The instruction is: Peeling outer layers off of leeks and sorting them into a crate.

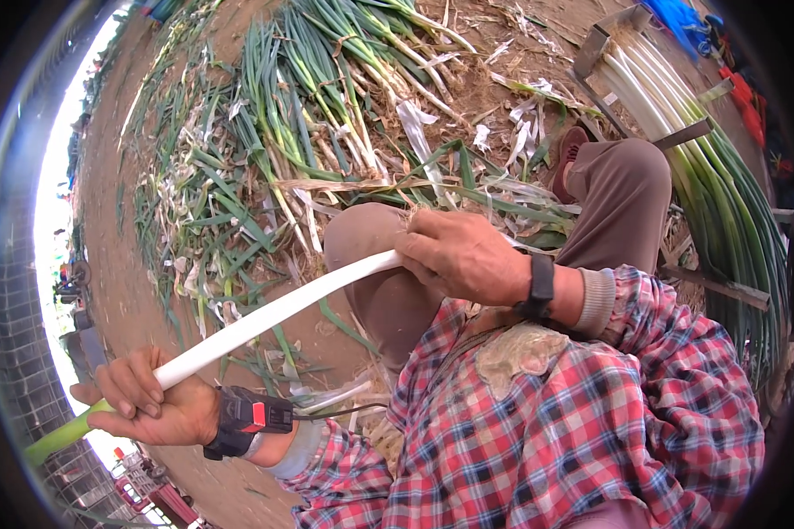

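Note:
A long leek (265, 317) with a clean white shaft stretches across my lap, tilted up toward the right. My left hand (154, 401) is wrapped round it where the white turns green; the leaves run out past the picture's left rim. At the other end, my right hand (468, 256) closes over the root end above my knee. The root tip is mostly hidden by those fingers. Beyond my knees lies a loose pile of unpeeled leeks (313, 84) with green tops and dirty, rooty ends.
On the right, a metal rack (684, 132) holds a bundle of peeled leeks (723, 194). Stripped leaves (212, 212) litter the dirt floor at the left and between my feet. Blue plastic (679, 26) and a red item (744, 106) lie behind the rack. Mesh (18, 353) stands along the left.

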{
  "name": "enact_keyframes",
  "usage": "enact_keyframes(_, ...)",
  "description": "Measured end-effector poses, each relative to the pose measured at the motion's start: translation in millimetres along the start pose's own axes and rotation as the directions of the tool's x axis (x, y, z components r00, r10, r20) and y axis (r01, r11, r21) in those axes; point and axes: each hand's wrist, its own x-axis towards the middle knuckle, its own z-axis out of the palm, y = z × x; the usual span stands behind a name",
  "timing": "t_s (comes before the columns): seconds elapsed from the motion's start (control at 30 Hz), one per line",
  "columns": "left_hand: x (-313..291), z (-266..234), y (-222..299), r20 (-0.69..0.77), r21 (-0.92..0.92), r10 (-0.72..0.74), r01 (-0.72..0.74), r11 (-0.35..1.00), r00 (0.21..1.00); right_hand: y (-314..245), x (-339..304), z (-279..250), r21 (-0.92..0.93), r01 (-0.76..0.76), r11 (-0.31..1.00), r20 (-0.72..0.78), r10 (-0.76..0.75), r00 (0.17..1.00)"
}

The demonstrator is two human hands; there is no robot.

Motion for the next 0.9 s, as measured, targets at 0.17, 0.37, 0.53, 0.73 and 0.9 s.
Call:
enact_keyframes(0.17, -4, 12, 4, -0.013, -0.015, 0.018, -0.018, 1.000, 1.000, 1, 1, 3, -0.059, 0.091, 0.994, 0.049, -0.089, 0.995)
enact_keyframes(0.37, -8, 21, 2, 0.022, -0.009, 0.001, -0.001, 1.000, 1.000, -2, 4, 4, -0.118, 0.096, 0.988, 0.122, -0.081, 0.989)
enact_keyframes(0.53, -10, 20, 6, 0.238, -0.047, -0.077, 0.091, 0.995, 0.968, 1, 3, 12, -0.110, -0.006, 0.994, 0.122, 0.020, 0.992)
enact_keyframes(0.73, -20, 56, 0, -0.492, 0.484, 0.035, 0.240, 0.842, 0.870, 6, -2, 21, 0.056, -0.173, 0.983, -0.056, 0.176, 0.983)
enact_keyframes(0.9, -39, -16, 40, -0.502, 0.044, -0.278, 0.346, 0.937, 0.819, 9, -8, 25, 0.188, -0.270, 0.944, -0.100, 0.292, 0.951)
